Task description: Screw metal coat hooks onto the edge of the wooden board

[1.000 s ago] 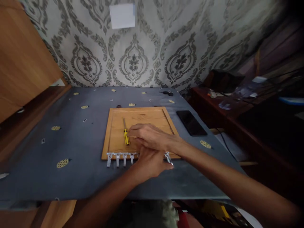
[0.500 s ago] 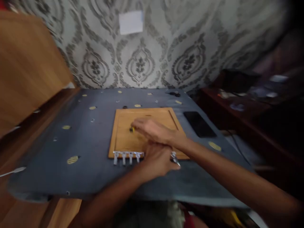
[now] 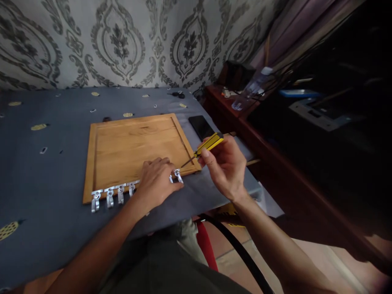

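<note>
A wooden board with a raised border lies on the cloth-covered table. Silver metal hooks run in a row along its near edge. My left hand rests over the right part of this row, hiding some of it. Its thumb and fingers close about a hook near the right end. In my right hand is a screwdriver with a yellow and black handle, held between thumb and fingers. Its thin shaft slants down left, the tip close to that end hook; whether it touches a screw I cannot tell.
Beyond the board's right side lies a black phone. A small dark object is at the table's far edge. To the right, a dark red desk carries a clear plastic bottle and cables. A patterned wall stands behind.
The view has turned to the right. My right hand has moved from over the middle of the board to its near right corner with the screwdriver. My left hand stays at the hooks.
</note>
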`<state>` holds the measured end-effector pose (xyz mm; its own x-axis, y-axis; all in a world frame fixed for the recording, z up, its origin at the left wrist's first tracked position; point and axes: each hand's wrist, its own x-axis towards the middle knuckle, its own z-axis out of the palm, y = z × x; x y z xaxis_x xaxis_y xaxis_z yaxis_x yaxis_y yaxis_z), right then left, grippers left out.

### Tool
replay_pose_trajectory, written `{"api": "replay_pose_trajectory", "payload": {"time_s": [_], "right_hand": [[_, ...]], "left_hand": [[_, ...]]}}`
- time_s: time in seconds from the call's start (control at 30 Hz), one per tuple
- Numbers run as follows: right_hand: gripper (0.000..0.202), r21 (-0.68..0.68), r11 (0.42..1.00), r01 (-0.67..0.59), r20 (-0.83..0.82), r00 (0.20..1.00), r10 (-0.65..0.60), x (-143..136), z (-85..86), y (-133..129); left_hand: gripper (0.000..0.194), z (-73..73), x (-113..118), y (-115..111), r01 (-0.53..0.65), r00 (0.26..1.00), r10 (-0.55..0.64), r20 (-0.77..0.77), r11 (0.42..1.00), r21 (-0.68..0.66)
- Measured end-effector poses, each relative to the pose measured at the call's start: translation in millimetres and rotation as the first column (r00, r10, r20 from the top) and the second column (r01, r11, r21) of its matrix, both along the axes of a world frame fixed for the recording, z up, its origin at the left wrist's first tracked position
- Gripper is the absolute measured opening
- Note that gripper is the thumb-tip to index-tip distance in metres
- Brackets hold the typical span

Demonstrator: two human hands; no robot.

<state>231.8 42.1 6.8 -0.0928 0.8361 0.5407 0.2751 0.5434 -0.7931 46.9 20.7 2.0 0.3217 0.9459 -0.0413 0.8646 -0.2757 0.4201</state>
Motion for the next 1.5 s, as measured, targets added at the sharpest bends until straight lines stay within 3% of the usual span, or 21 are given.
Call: {"api": "replay_pose_trajectory", "payload": {"time_s": [0.5, 1.5], "right_hand": [[0.017, -0.055, 0.997, -0.046, -0.014, 0.999, 0.046, -3, -14.8, 0], [0.024, -0.094, 0.995, -0.030, -0.039, 0.999, 0.026, -7, -17.5, -3]], "left_hand": [[0.024, -1.6, 1, 1, -0.005, 1.000, 0.005, -0.003, 1.000, -0.009], [0.022, -0.6, 1, 1, 0.006, 1.000, -0.006, 0.008, 1.000, -0.027]]}}
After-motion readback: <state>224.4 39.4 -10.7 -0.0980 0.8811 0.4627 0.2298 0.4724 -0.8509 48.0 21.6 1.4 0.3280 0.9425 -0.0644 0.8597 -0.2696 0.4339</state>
